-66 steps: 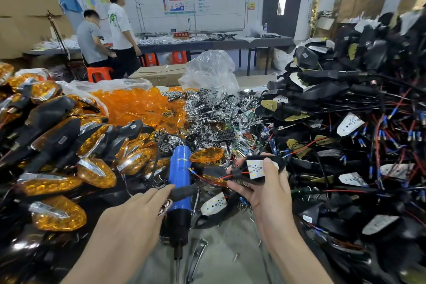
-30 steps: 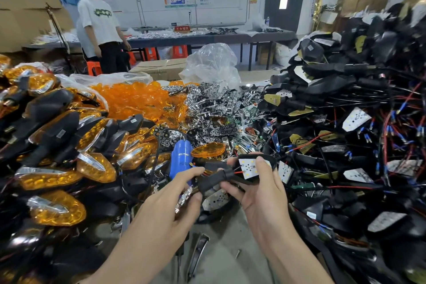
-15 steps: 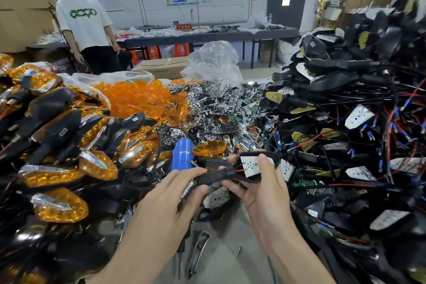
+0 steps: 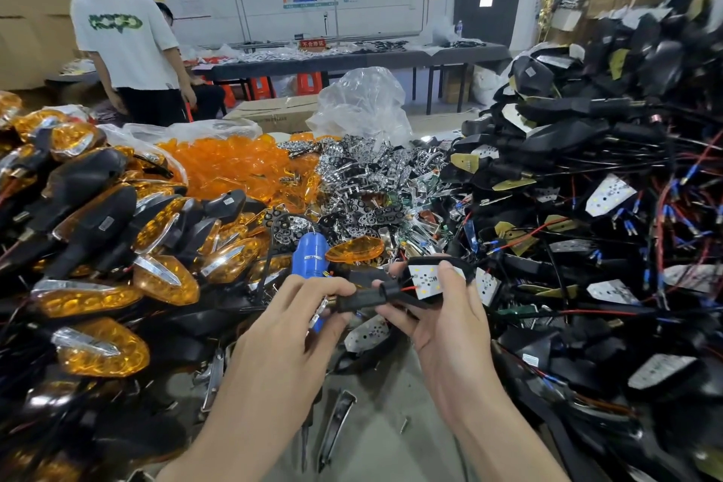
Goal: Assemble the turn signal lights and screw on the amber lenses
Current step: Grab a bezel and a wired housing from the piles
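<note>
Finished lights [image 4: 98,348]: piled at the far left, amber-faced with black bodies.
Amber lenses [image 4: 234,164]: a loose heap behind that pile, left of centre.
Left hand [image 4: 289,329]: reaches in from below, palm down; thumb and curled fingers pinch the black stem [image 4: 364,297] of the turn signal light.
Blue screwdriver [image 4: 309,250]: stands just behind the left fingers, partly hidden by them.
Turn signal light [image 4: 430,278]: held between both hands over the middle of the bench, its white LED board facing up.
Right hand [image 4: 450,325]: grips the light's housing, thumb laid across the board, fingers curled under it.
Black housings [image 4: 606,207]: a wired heap filling the right.
Change: about two seconds ago the left hand lay apart from the stem, by the screwdriver. Now it has closed on the stem. The right hand keeps its grip.
</note>
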`<state>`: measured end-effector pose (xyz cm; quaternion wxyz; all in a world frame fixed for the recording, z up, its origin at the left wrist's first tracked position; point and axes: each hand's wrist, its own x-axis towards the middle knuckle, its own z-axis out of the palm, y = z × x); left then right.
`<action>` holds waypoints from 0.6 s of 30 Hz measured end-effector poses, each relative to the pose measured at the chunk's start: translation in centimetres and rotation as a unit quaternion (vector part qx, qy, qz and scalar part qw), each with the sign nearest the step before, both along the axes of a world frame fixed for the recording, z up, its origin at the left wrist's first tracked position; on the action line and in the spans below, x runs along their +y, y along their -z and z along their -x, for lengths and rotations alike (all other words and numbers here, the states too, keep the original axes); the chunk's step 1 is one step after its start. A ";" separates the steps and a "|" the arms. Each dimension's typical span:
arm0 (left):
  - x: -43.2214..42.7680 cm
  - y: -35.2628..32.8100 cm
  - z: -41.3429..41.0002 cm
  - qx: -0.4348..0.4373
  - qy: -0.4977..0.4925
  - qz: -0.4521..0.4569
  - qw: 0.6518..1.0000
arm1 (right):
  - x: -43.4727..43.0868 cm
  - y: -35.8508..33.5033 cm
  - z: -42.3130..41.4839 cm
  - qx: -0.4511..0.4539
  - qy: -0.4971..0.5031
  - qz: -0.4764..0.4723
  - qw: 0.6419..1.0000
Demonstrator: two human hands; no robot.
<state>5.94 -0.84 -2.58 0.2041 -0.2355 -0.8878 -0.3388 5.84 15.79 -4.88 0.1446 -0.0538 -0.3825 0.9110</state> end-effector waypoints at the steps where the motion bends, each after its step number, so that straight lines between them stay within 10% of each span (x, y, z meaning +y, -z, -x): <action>1: 0.0 -0.1 0.1 -0.007 0.005 -0.001 1.000 | 0.1 0.0 0.0 0.001 0.004 -0.004 1.000; 18: -0.7 -1.0 0.5 -0.136 0.028 -0.021 0.990 | 0.5 0.2 0.3 0.024 0.010 -0.036 0.999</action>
